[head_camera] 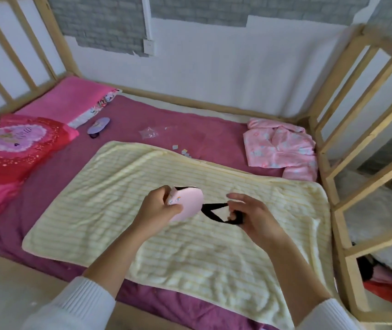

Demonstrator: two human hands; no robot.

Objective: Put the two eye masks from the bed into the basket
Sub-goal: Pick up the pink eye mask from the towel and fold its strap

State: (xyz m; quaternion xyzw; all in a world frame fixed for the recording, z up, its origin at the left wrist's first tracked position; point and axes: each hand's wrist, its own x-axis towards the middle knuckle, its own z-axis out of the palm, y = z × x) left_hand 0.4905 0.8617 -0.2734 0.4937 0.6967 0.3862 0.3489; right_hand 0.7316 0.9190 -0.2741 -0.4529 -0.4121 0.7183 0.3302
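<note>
A pink eye mask (189,203) is held above the yellow striped blanket (166,239) in the middle of the bed. My left hand (158,208) grips the mask's left end. Fingers of my right hand (249,214) pinch its black elastic strap (214,211), which is stretched out to the right. A second, purple eye mask (98,125) lies flat on the magenta sheet near the pillows at the far left of the bed, well away from both hands. No basket is in view.
A pink pillow (71,101) and a red heart-patterned pillow (14,144) sit at the left. Pink pyjamas (280,146) lie at the far right corner. A clear plastic wrapper (149,132) and small paper scraps (183,151) lie mid-bed. Wooden bed rails (347,129) stand left and right.
</note>
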